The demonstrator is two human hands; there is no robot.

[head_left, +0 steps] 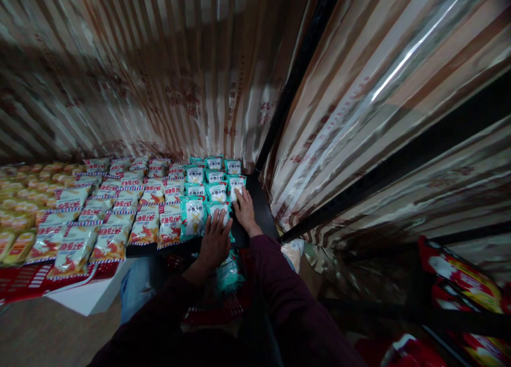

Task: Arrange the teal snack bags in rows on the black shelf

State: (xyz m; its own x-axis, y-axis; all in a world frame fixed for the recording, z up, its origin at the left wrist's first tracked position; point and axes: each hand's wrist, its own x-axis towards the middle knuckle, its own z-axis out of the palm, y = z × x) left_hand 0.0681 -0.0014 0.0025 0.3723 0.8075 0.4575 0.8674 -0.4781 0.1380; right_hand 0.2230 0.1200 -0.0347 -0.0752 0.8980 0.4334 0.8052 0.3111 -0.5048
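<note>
My left hand [216,240] lies with its fingers stretched over the lower part of a teal snack packet [217,208] in the front row. Farther right, my right hand [245,211] rests its outstretched fingertips on another teal and white snack packet [237,182] one row back. Both hands are open and press from above. Several more teal packets [194,216] lie in rows beside and behind my fingers on the dark shelf [260,210]. Below my left hand, more teal packets [229,274] sit in shadow, partly hidden by my arms.
Left of the teal rows lie several white and red snack packets [146,224], then yellow packaged items [18,244]. A red basket [27,283] and a white box [90,292] are at the lower left. Dark posts [293,84] stand before striped sheeting; red bags [451,271] lie right.
</note>
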